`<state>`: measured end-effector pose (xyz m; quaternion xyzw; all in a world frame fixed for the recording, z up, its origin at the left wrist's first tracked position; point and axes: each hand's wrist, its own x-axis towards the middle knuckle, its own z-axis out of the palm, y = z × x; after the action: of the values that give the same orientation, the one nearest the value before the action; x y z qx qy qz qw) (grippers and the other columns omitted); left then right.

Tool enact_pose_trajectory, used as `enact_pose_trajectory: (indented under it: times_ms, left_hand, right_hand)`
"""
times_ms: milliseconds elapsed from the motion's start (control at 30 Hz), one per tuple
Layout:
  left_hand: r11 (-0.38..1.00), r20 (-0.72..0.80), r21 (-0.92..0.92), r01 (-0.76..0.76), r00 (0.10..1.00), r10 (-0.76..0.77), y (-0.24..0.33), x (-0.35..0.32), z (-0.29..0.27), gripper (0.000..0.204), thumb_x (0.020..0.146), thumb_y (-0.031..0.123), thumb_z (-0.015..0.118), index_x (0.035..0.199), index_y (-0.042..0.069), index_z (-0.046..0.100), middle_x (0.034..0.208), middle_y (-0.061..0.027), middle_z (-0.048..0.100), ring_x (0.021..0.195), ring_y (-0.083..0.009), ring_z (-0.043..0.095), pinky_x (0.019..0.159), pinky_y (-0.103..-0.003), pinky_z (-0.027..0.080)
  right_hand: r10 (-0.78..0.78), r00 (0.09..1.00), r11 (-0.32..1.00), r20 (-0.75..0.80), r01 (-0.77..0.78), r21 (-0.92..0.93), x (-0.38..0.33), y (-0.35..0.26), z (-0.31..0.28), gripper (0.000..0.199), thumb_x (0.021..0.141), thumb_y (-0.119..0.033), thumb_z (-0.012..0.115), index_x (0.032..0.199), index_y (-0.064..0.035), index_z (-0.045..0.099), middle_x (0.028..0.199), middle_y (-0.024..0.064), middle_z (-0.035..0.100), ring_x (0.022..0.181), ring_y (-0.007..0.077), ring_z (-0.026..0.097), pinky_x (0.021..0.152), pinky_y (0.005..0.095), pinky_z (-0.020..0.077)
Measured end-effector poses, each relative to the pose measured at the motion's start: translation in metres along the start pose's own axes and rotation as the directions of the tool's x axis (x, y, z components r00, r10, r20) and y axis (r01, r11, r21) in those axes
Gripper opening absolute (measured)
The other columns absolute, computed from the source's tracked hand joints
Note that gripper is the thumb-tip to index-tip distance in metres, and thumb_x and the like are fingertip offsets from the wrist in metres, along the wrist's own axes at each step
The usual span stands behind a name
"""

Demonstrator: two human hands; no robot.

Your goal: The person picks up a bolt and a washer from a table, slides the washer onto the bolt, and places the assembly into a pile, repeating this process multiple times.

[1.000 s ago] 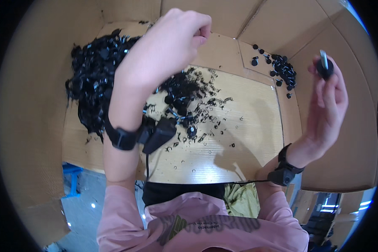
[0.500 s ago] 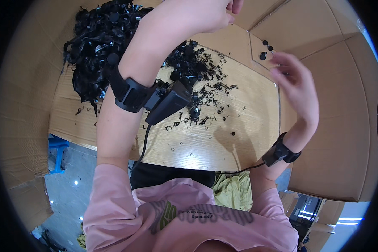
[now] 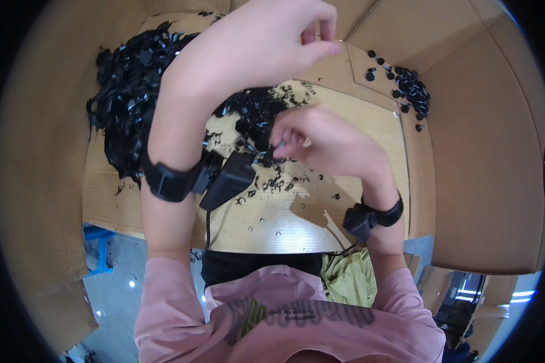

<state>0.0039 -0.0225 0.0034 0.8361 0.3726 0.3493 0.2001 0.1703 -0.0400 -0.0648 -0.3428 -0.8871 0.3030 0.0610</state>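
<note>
A light wooden table (image 3: 297, 224) sits between brown cardboard walls (image 3: 484, 181). A big heap of black plastic bits (image 3: 127, 91) lies on its far left part. A smaller bunch of black bits (image 3: 254, 112) lies in the middle. A little group of round black pieces (image 3: 412, 91) sits at the far right, and tiny black crumbs (image 3: 278, 184) are scattered near the middle

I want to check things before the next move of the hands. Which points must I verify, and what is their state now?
1. Right hand at the scattered black parts in the middle of the table: ok.
2. Right grip closed on a part: cannot tell, fingers hide it.
3. Left hand raised above the table, fingertips pinched: ok; what it holds: cannot tell.
4. Big black pile within reach at left: ok.
5. Small group of black pieces at far right, apart from the pile: ok.
</note>
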Motion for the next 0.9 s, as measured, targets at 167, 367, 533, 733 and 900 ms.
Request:
enact_pose_trajectory:
  times_ms: [167,367,533,733,900]
  left_hand:
    - [0.986,0.054,-0.142,-0.083,0.994,0.092,-0.001,0.001,0.009,0.021,0.085,0.018,0.065,0.089,-0.002,0.062,0.064,-0.0024,0.059,0.057,-0.0057,0.052,0.053,-0.022,0.041]
    - [0.917,-0.023,-0.391,-0.075,0.997,0.072,0.02,0.003,0.013,0.015,0.083,0.005,0.067,0.094,-0.003,0.06,0.081,-0.0046,0.062,0.077,-0.0088,0.06,0.069,-0.021,0.049]
    - [0.764,-0.063,-0.643,-0.061,0.998,0.027,0.027,0.004,0.012,0.015,0.087,0.0,0.06,0.101,-0.006,0.059,0.093,-0.0119,0.064,0.083,-0.0135,0.063,0.076,-0.025,0.052]
    - [0.63,-0.153,-0.751,-0.195,0.981,0.121,0.029,0.002,0.016,0.018,0.088,0.001,0.059,0.104,-0.008,0.057,0.095,-0.0152,0.065,0.084,-0.0161,0.064,0.075,-0.026,0.053]
    - [0.649,-0.172,-0.733,-0.202,0.979,0.111,0.033,-0.001,0.016,0.018,0.088,-0.001,0.06,0.103,-0.008,0.057,0.094,-0.0155,0.065,0.081,-0.015,0.064,0.073,-0.026,0.053]
  right_hand:
    - [0.063,0.842,0.993,-0.536,0.001,0.118,-0.032,-0.017,-0.037,0.019,0.08,-0.009,0.07,0.09,0.0035,0.06,0.079,0.0132,0.066,0.075,0.0215,0.068,0.067,0.0296,0.0534]
    - [-0.079,0.515,0.977,-0.854,0.209,0.035,-0.046,-0.026,-0.046,0.024,0.078,0.003,0.07,0.098,0.0043,0.058,0.095,0.007,0.063,0.087,0.012,0.063,0.077,0.0237,0.0515]
    - [-0.138,0.433,0.982,-0.891,0.179,-0.065,-0.053,-0.037,-0.048,0.041,0.067,0.006,0.077,0.104,0.0043,0.059,0.098,0.0085,0.063,0.091,0.0135,0.061,0.082,0.025,0.0472]
    - [-0.227,0.355,0.95,-0.907,0.285,-0.126,-0.067,-0.037,-0.054,0.044,0.068,0.01,0.074,0.108,0.0057,0.056,0.108,0.0152,0.063,0.093,0.0159,0.063,0.08,0.0253,0.0495]
    - [-0.128,0.408,0.886,-0.904,0.456,0.08,-0.069,-0.043,-0.053,0.041,0.073,0.012,0.069,0.11,0.0078,0.053,0.111,0.0198,0.06,0.095,0.0191,0.064,0.082,0.0282,0.0523]
